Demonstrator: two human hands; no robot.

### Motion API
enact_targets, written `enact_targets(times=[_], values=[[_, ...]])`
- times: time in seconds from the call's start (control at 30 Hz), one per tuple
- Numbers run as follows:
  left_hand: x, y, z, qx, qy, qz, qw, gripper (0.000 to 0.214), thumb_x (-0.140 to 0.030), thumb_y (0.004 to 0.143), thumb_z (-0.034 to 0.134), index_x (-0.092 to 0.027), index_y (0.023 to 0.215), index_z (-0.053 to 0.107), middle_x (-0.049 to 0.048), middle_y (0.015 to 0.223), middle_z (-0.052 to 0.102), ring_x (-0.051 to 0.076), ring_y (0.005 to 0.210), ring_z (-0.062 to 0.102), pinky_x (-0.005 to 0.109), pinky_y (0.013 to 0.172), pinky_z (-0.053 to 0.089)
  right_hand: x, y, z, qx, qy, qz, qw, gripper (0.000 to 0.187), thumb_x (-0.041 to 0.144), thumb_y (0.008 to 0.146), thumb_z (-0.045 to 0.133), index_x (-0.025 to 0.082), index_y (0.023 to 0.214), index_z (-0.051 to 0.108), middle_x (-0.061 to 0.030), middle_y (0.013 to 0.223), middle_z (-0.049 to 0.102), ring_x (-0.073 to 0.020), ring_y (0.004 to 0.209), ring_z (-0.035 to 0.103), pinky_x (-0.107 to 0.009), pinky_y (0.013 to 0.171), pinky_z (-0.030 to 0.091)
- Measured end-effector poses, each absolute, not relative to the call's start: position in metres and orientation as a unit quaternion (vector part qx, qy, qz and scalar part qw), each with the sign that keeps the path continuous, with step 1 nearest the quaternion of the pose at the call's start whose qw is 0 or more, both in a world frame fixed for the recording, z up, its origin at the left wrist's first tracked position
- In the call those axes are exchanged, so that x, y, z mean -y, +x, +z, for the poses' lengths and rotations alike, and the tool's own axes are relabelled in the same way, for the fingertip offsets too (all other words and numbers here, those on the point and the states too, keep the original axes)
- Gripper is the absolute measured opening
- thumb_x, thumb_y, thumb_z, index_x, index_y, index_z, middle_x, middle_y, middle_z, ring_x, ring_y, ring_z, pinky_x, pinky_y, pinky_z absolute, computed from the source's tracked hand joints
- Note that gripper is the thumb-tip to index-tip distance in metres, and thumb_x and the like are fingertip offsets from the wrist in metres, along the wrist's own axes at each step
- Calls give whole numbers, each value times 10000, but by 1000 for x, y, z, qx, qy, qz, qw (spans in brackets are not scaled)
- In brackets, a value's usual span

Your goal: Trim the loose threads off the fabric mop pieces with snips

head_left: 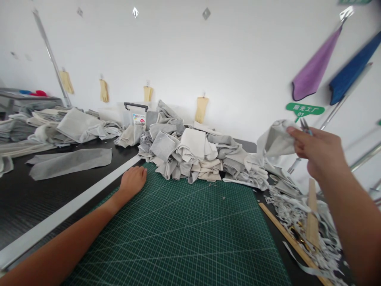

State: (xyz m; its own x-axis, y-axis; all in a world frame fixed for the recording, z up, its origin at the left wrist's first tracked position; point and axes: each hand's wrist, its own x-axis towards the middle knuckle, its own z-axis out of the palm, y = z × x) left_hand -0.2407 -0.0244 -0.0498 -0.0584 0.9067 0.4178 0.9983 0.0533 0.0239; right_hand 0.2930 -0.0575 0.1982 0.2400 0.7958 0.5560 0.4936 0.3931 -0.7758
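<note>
My left hand [133, 182] rests as a loose fist at the far left edge of the green cutting mat [178, 234]. Nothing shows in its curled fingers. Raised at the right, my right hand [321, 147] pinches a pale grey cloth [275, 139] between thumb and finger. The metal tip of a small pair of thread snips [305, 126] sticks out of the same hand. Beyond the mat lies a heap of folded grey and cream cloths [193, 147], below and left of the held cloth.
A long white strip [71, 204] runs along the mat's left side. Further left are more cloth stacks [80, 125] and a flat grey piece [71, 163]. Fabric scraps [321, 254], a wooden ruler [287, 234] and dark-and-gold scissors [297, 234] lie at right. A clear handled box [135, 115] stands behind.
</note>
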Motion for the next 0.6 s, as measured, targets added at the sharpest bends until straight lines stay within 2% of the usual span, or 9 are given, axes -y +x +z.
enact_targets(times=[0.07, 0.13, 0.23, 0.3, 0.43, 0.53, 0.6], values=[[25, -241, -48, 709, -673, -154, 141, 455, -378, 986, 266, -157, 863, 643, 141, 908, 677, 283, 911, 634, 391, 857, 435, 93, 280, 209, 613, -498, 177, 588, 385, 495, 826, 709, 279, 706, 414, 57, 586, 230, -131, 521, 144, -315, 535, 76], [26, -240, -45, 707, -677, -152, 138, 440, -377, 984, 272, -157, 868, 635, 139, 909, 673, 282, 903, 633, 389, 838, 436, 129, 267, 213, 602, -509, 249, 563, 480, 494, 856, 678, 272, 625, 320, 69, 582, 137, -111, 487, 116, -320, 514, 71], [32, -228, -40, 708, -682, -151, 105, 388, -380, 968, 319, -165, 865, 625, 129, 920, 671, 278, 907, 631, 372, 798, 437, 171, 250, 204, 572, -500, 362, 540, 530, 496, 872, 654, 247, 591, 280, 62, 567, 104, -114, 475, 99, -316, 467, 89], [39, -210, -33, 695, -700, -163, 39, 339, -379, 952, 362, -185, 857, 624, 105, 917, 674, 262, 896, 632, 354, 777, 435, 187, 239, 187, 542, -483, 421, 544, 539, 474, 852, 681, 235, 589, 275, 71, 565, 91, -102, 473, 77, -302, 445, 80], [68, -147, -14, 549, -775, -219, -222, 313, -382, 949, 378, -231, 900, 647, 46, 879, 676, 201, 843, 628, 307, 765, 446, 192, 209, 130, 521, -482, 509, 487, 604, 504, 848, 680, 218, 594, 213, 88, 538, 147, -61, 451, 114, -254, 427, 104], [95, -95, 5, 391, -749, -235, -481, 434, -503, 977, 311, -217, 1099, 615, 60, 928, 664, 175, 798, 619, 289, 710, 476, 181, 189, 80, 519, -528, 540, 401, 584, 616, 769, 690, 230, 605, 285, 104, 479, 209, -41, 391, 151, -226, 387, 102], [111, -67, 13, 323, -707, -241, -581, 478, -566, 970, 309, -222, 1159, 582, 78, 1029, 660, 179, 862, 627, 300, 743, 490, 173, 183, 51, 516, -549, 527, 392, 563, 662, 737, 679, 231, 625, 335, 108, 452, 239, -43, 366, 170, -216, 367, 110]])
